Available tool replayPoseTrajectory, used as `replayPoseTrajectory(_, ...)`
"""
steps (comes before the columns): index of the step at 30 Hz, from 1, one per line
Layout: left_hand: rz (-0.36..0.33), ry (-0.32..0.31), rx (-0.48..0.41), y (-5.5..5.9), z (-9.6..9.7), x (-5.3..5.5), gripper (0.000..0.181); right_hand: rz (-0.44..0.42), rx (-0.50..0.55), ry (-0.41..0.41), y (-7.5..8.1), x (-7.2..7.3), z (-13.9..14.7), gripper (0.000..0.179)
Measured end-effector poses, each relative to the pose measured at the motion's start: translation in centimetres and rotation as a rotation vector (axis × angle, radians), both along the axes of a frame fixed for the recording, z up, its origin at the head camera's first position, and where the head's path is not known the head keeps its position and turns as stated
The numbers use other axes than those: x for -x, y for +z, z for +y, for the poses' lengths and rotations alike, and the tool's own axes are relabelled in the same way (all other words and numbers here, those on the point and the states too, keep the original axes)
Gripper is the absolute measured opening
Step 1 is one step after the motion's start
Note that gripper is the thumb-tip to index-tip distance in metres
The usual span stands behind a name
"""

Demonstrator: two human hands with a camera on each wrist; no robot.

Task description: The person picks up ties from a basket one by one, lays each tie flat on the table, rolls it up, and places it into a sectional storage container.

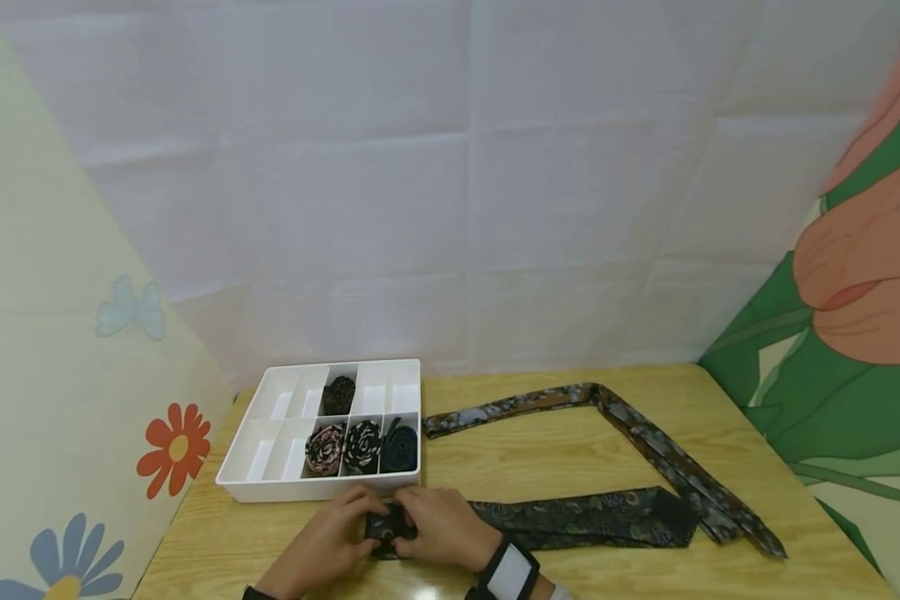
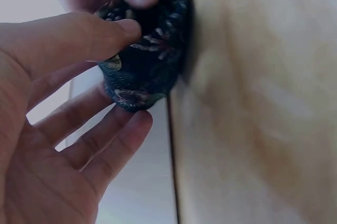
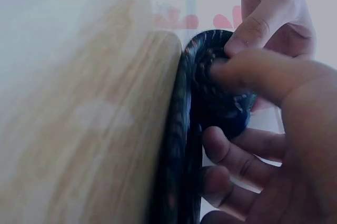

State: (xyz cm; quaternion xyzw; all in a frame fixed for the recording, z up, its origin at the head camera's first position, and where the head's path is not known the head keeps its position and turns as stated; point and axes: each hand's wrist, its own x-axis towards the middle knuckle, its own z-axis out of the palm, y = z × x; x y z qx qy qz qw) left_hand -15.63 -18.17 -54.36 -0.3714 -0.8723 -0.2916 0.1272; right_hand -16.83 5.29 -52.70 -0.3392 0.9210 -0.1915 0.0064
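Observation:
A dark floral necktie (image 1: 585, 517) lies along the front of the table, its wide end flat at the right and its other end wound into a roll (image 2: 142, 71). My left hand (image 1: 337, 533) grips one side of this roll between thumb and fingers. On the opposite side, my right hand (image 1: 446, 525) holds the roll, thumb (image 3: 253, 74) laid over the coil. In the right wrist view the unrolled length runs from the coil along the table top. Both hands are just in front of a white divided tray (image 1: 318, 492).
Rolled neckties sit in tray compartments: a dark brown one (image 1: 339, 396) at the back, then pink-and-black (image 1: 325, 448), black-and-white (image 1: 362, 446) and dark teal (image 1: 400, 447) in front. A grey-brown floral necktie (image 1: 645, 437) lies bent on the table, its ends close to the dark necktie's wide end.

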Motion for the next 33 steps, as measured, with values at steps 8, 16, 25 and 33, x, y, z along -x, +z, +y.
replayPoseTrajectory(8,-0.093,0.017,0.013,1.2,0.2,-0.2,0.050,0.006,-0.011,-0.007,-0.1,0.0,0.1,0.029)
replayPoseTrajectory(16,-0.073,0.008,-0.046,0.9,0.3,-0.2,0.050,0.005,-0.001,-0.004,0.0,-0.1,0.3,0.033)
replayPoseTrajectory(25,-0.185,-0.001,-0.004,1.2,0.9,-0.2,0.046,-0.051,0.034,0.018,0.0,-0.1,0.8,0.035)
replayPoseTrajectory(33,-0.127,0.005,0.029,1.2,1.0,-0.5,0.053,-0.046,0.005,-0.004,0.4,-0.4,1.1,0.041)
